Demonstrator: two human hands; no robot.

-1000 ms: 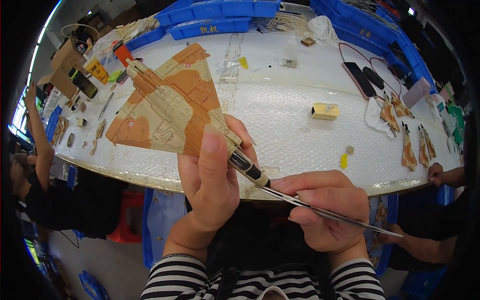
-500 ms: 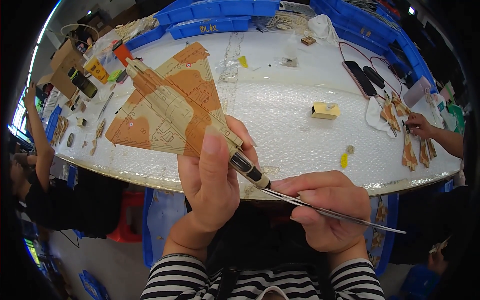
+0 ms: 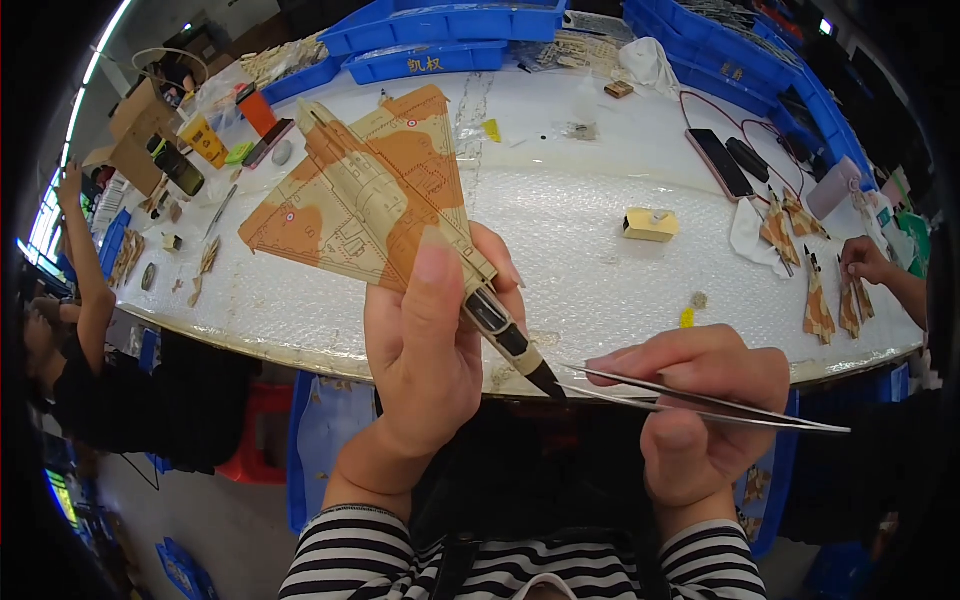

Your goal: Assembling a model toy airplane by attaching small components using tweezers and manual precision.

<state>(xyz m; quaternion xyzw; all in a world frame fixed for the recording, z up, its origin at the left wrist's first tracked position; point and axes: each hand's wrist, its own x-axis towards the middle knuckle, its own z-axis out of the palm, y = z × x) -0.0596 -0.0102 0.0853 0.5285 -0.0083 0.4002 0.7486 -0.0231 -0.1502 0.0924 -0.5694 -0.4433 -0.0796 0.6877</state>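
My left hand (image 3: 425,340) grips a model jet plane (image 3: 370,190) with delta wings in tan and orange-brown camouflage. My thumb presses on its upper side behind the dark cockpit canopy (image 3: 497,320). The plane's black nose tip (image 3: 546,380) points down and to the right. Between the thumb and fingers of my right hand (image 3: 715,400) are metal tweezers (image 3: 720,405), their two arms spread apart. The tweezer points are right beside the nose tip; whether they touch it I cannot tell.
On the wrap-covered table (image 3: 560,250) stand a small cream block (image 3: 650,224) and a yellow scrap (image 3: 687,317). A phone (image 3: 719,163) lies at right, near more camouflaged planes (image 3: 818,305) and a co-worker's hand (image 3: 868,262). Blue bins (image 3: 440,30) line the back; a dark bottle (image 3: 175,165) stands left.
The tweezers have opened, and my right hand has shifted right and slightly up. The plane has moved a little to the right, its black nose tip now in plain sight.
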